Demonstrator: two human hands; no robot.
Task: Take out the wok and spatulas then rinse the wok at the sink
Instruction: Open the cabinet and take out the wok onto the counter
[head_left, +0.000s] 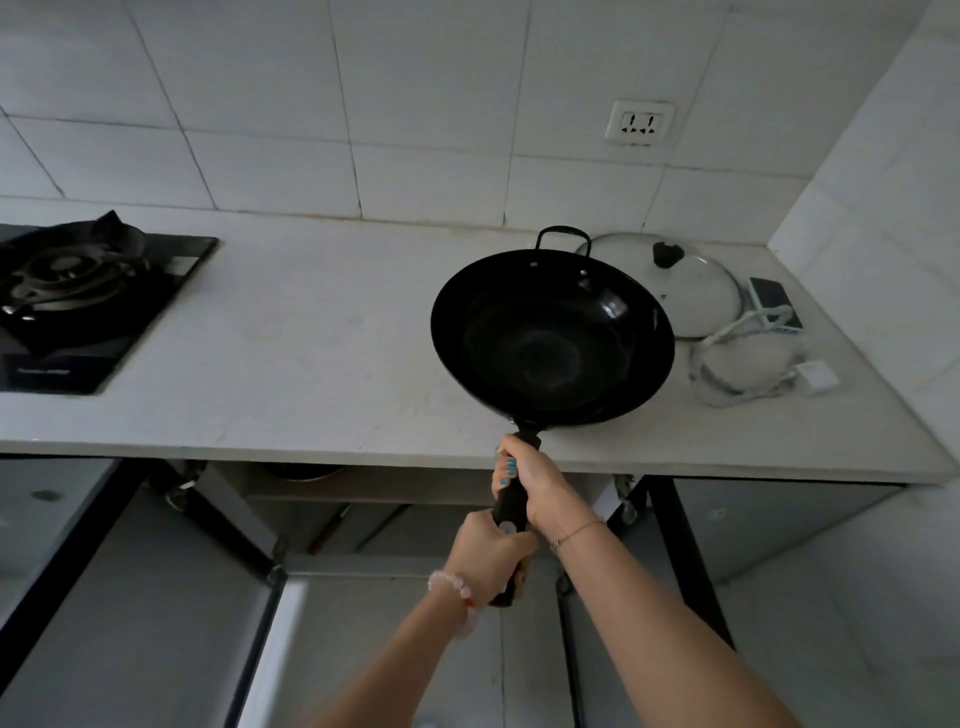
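Black wok (551, 338) raised over the countertop (291, 364) edge beside a glass lid (691, 291), long handle (511, 499) clasped tight by right hand (535, 483) above, left hand (488, 556) below.

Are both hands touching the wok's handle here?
Touching. The head view shows the right hand wrapped around the upper handle and the left hand gripping lower down.
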